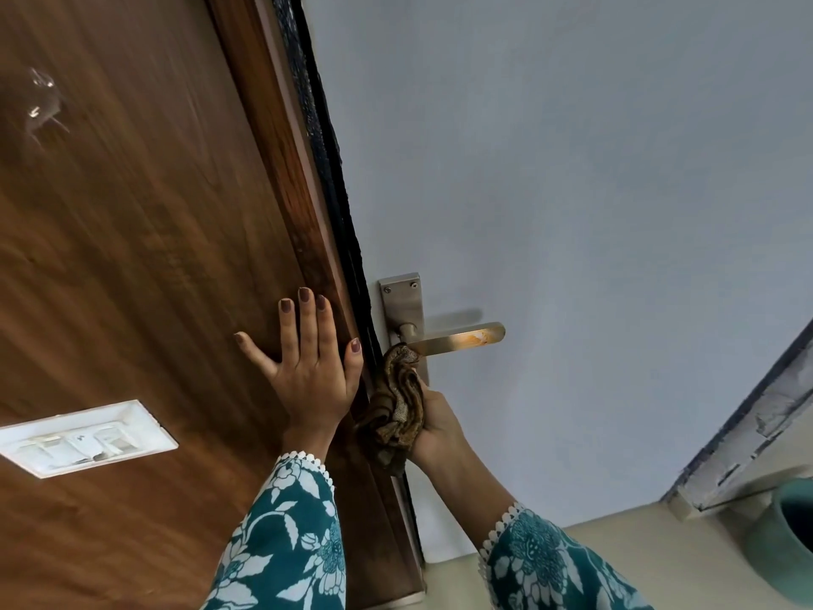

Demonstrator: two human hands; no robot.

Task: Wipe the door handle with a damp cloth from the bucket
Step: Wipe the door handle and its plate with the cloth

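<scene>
Two teal floral sleeves [286, 543] fill the bottom of my view, one on each forearm, both reaching toward the door handle [457, 339].

My left hand [308, 367] lies flat on the brown wood panel [132, 257] just left of the handle, fingers spread wide and holding nothing, its thumb near the dark edge that separates the wood from the grey door [572, 169].

My right hand [435, 427] sits just below the handle, its grip pressed closed around a bunched brown patterned cloth [398, 402]. From that fist the cloth rises, and its top touches the underside of the lever close to where the lever joins its metal backplate [402, 301]. Whether the cloth is damp I cannot tell.

A brushed-metal lever forms the handle, pointing right from the backplate, with an orange-yellow smear near its free end, well apart from the cloth. Two screws show at the top of the backplate.

Far left of the handle and lower down, a white switch plate [83, 438] is set into the wood panel.

Down and to the right of the handle, at the edge of my view, the rim of a teal bucket [787, 534] shows on the pale floor [616, 565], beside a chipped frame [748, 433].
</scene>
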